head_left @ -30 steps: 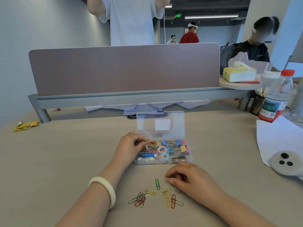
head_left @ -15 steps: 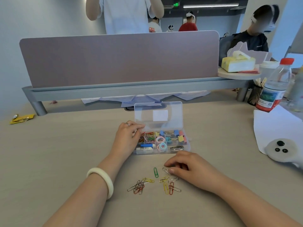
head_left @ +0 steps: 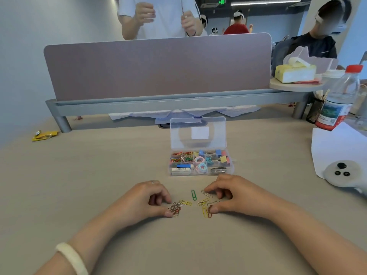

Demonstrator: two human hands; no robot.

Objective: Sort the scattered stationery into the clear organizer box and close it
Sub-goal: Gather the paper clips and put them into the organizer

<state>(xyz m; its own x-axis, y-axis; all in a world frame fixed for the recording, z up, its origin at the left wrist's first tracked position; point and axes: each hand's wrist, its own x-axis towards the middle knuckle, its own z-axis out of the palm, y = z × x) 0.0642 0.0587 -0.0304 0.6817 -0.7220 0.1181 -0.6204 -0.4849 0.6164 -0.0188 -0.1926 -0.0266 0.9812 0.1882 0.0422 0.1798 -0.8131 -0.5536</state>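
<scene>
Left hand (head_left: 147, 199) and right hand (head_left: 230, 195) each curl around paper clips (head_left: 175, 209) toward the bench (head_left: 99, 175) near edge. Pinch each cluster fully, then lift into the open organizer box (head_left: 200, 172) just behind.

Left hand (head_left: 151, 199): curling thumb and forefinger round a tangled cluster of paper clips (head_left: 175, 208) on the desk (head_left: 79, 195), wearing a pale bangle (head_left: 72, 257).
Right hand (head_left: 234, 195): curling over a second cluster (head_left: 207, 208), thumb pressing a red clip.
Between the hands: a green clip (head_left: 194, 195) is lying alone.
Organizer box (head_left: 201, 173): sitting open just beyond the hands, its lid (head_left: 198, 139) standing upright, compartments holding coloured stationery.
Far right: a water bottle (head_left: 337, 100) is standing beside white paper (head_left: 337, 147).
</scene>
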